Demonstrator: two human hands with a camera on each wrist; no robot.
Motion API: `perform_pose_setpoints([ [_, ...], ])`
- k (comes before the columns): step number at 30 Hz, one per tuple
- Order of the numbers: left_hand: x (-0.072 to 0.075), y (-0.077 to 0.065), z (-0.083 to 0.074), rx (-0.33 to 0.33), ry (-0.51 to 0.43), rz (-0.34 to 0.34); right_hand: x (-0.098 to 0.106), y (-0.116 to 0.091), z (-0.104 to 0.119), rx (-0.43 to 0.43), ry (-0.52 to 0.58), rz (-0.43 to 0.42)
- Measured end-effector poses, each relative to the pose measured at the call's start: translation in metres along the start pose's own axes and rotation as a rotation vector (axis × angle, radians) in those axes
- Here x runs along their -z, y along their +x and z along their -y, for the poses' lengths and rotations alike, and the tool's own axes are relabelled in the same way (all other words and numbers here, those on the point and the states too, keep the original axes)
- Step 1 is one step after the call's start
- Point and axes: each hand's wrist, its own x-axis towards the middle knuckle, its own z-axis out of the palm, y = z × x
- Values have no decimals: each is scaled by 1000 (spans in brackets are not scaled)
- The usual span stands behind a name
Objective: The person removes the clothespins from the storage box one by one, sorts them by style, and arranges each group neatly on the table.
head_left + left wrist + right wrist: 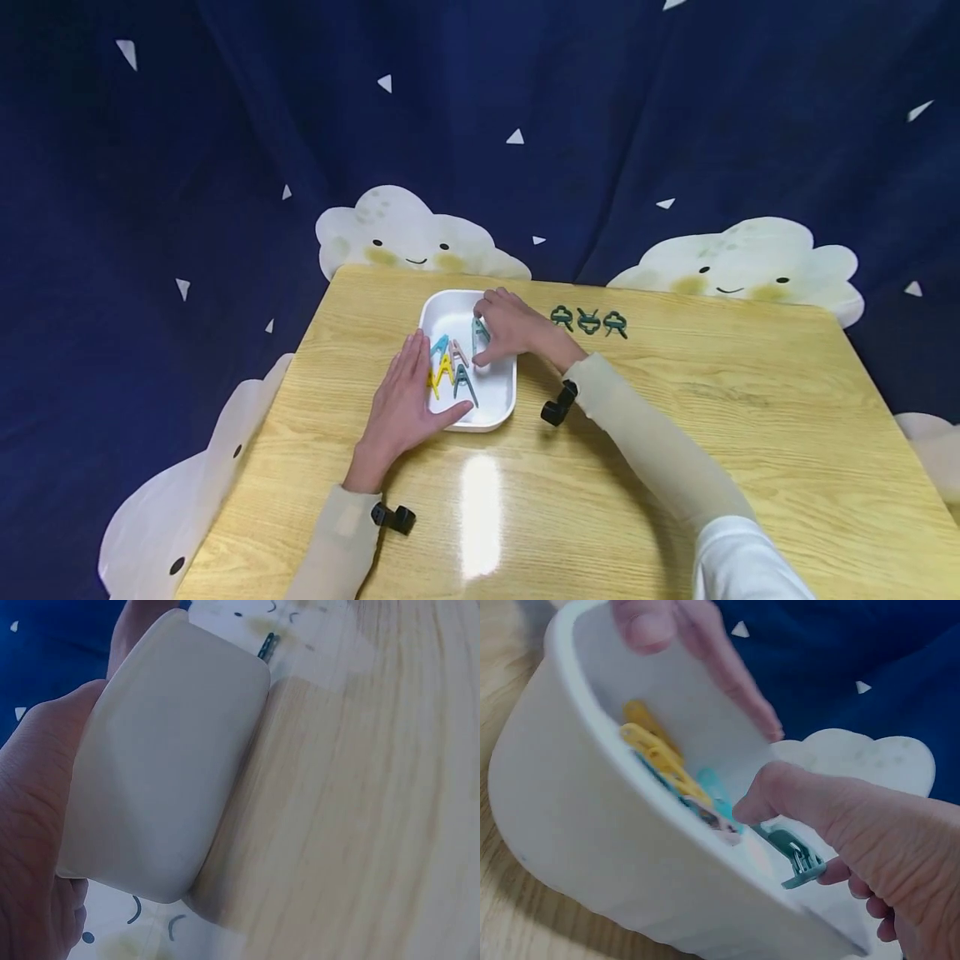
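Note:
A white tray [495, 408] holds several plastic clothespins. My right hand [513, 327] reaches over its right rim and pinches a green clothespin [793, 853] between thumb and fingers, low inside the tray. Along the left rim my left hand [408, 396] rests with straight fingers, its thumb across the near edge. Between the hands lie a light blue clothespin [440, 345], a pink clothespin [457, 353], a yellow clothespin [446, 367] and a dark green clothespin [462, 382]. Another yellow clothespin [432, 384] is partly hidden by the left hand.
Three dark green clips with shaped heads [588, 322] lie in a row on the wooden table [720, 392], right of the tray. A dark blue curtain [465, 108] with clouds and white triangles hangs behind the table.

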Motion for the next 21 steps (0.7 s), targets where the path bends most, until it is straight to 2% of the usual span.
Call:
perform_pose_setpoints([
  [5,1,1,-2,5,-22,4,16,-15,-6,-25,42,-50],
  [13,2,1,-1,19,-17,9,39,-38,-18,-54,45,-82],
  [18,2,-1,-2,1,-30,-23,45,-59,-35,-107,68,-130],
  [21,1,-3,-3,-4,-36,-20,42,-75,-51,-143,57,-166],
])
